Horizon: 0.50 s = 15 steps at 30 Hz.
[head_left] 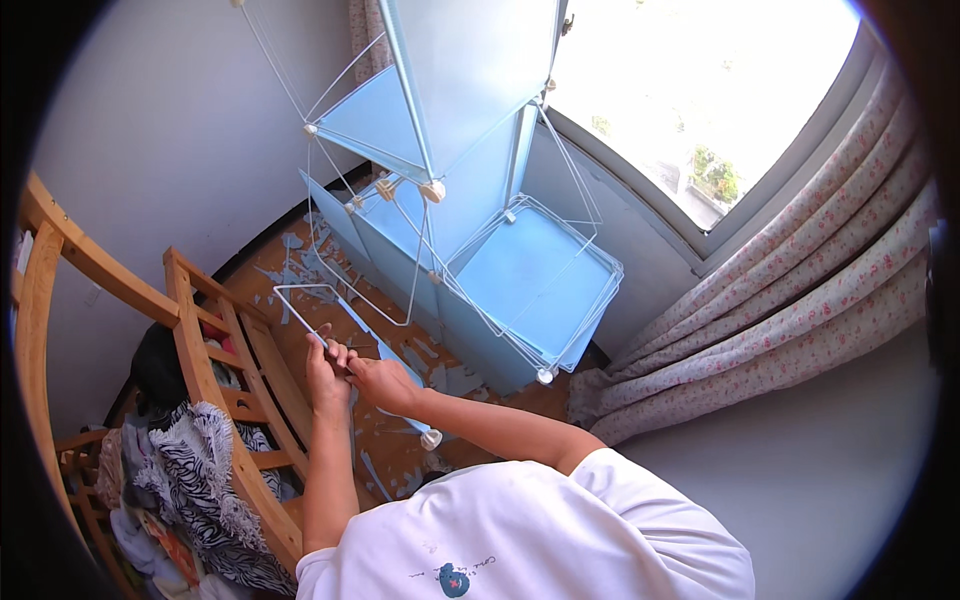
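A bent white wire frame (pixel 298 310) rises from my left hand (pixel 328 375), whose fingers are closed around it. My right hand (pixel 388 385) meets the left one, its fingers pinched together close to the wire. What those fingertips hold is too small and hidden to name. Just beyond my hands stands a wire cube rack (pixel 432 190) with light blue panels (pixel 530 270) and cream corner connectors. Below my right wrist, a white connector (pixel 431 439) sits at the end of a blue-edged piece.
Torn blue strips (pixel 455 380) litter the brown floor. A wooden bed frame (pixel 205 375) stands on the left, heaped with clothes and a zebra-print cloth (pixel 205 480). On the right are a bright window (pixel 690 110) and a floral curtain (pixel 790 270).
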{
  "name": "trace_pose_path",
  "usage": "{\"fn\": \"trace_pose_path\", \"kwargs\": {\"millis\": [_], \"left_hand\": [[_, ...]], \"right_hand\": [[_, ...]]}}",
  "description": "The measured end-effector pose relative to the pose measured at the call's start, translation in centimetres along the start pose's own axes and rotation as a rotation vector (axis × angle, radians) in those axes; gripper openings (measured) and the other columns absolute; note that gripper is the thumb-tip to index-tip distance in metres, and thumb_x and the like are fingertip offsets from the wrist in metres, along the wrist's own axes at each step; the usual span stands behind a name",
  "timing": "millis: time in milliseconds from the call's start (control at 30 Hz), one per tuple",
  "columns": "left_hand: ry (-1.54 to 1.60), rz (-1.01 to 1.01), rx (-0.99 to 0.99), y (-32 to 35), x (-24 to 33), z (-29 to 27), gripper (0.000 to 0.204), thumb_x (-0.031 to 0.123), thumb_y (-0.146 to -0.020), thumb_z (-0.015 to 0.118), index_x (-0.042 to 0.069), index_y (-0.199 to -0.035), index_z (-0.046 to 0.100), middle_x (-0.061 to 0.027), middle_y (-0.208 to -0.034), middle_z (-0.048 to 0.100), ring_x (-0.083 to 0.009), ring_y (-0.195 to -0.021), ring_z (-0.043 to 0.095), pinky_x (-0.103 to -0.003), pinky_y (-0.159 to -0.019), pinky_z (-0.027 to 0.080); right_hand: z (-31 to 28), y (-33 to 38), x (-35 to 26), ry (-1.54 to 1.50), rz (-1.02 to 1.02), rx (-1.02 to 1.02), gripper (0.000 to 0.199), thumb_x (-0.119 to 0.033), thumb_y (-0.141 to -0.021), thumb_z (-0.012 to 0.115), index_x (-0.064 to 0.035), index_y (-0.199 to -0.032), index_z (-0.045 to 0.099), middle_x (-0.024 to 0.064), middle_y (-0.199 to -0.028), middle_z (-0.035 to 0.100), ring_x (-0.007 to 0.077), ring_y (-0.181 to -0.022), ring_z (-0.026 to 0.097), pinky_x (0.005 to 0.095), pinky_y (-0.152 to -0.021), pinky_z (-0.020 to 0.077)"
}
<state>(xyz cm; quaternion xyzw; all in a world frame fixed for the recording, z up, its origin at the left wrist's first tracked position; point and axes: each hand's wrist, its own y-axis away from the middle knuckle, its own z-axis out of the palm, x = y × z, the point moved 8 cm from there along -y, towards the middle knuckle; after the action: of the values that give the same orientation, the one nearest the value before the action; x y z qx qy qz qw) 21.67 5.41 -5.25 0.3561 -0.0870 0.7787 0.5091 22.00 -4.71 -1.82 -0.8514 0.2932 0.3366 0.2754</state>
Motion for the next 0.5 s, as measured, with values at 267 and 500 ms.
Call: {"fn": "trace_pose_path", "kwargs": {"millis": [267,500], "left_hand": [[0.113,-0.036,0.148,-3.6,0.8,-4.9,0.03,0.037,-0.094,0.039,0.011,-0.083,0.05,0.0046,-0.052,0.031,-0.0064,-0.04,0.023,-0.022,-0.035,0.018],[0.062,0.054,0.446,-3.6,2.3,-5.5,0.027,0.032,-0.092,0.043,0.012,-0.073,0.048,0.0054,-0.05,0.025,-0.0071,-0.039,0.021,-0.024,-0.036,0.015]], "right_hand": [[1.6,0.9,-0.9,0.383,-0.215,-0.256,0.016,-0.019,-0.077,0.054,-0.0076,-0.067,0.057,0.008,-0.062,0.06,0.026,-0.056,0.061,0.0367,-0.045,0.0461],[-1.1,1.2,-3.0,0.318,-0.371,-0.133,0.021,-0.021,-0.078,0.056,-0.0082,-0.062,0.053,0.0071,-0.058,0.056,0.0252,-0.057,0.06,0.0364,-0.044,0.0447]]}}
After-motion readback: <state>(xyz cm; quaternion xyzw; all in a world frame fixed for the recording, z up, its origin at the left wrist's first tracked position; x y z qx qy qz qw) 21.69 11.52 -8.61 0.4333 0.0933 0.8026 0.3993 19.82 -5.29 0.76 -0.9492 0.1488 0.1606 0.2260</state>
